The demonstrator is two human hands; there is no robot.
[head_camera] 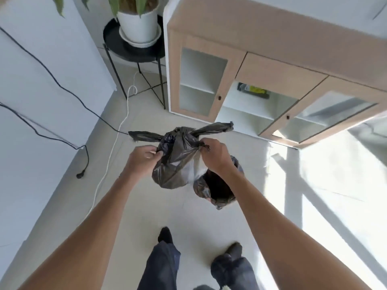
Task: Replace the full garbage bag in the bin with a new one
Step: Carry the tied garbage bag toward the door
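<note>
Dark, crinkled garbage bag (176, 164), knotted, seemingly full.

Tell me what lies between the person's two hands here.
The full black garbage bag, gathered at its top; the left hand and right hand each pinch it from either side. The head view shows this.

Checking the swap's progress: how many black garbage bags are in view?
2. The full bag hangs pinched between the left hand and right hand; a second bag sits open-mouthed beneath the right forearm. Others may be hidden.
</note>
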